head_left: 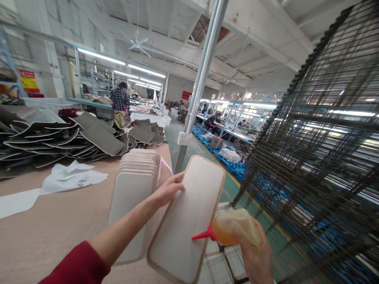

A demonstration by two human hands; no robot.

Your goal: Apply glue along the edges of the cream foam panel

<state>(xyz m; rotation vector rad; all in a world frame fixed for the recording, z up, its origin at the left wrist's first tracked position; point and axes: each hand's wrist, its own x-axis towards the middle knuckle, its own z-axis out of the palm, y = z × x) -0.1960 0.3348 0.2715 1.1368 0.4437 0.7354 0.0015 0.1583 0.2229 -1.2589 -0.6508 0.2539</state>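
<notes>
A long white panel (189,213) with rounded corners and a tan rim is tilted in front of me. My left hand (170,190) grips its left edge, thumb or finger over the face. In my right hand (257,252) is a squeeze bottle (229,227) of amber liquid, tipped sideways. Its red nozzle points left, over the lower part of the panel; whether the tip touches the surface I cannot tell. Left of the panel lies a fanned stack of similar white panels (133,197) on the table.
Dark grey flat pieces (100,138) are heaped at the table's back left, near a crumpled white sheet (74,175). A tall wire rack (310,138) stands close on the right. A metal post (197,86) rises beyond the table. People (120,102) work farther back.
</notes>
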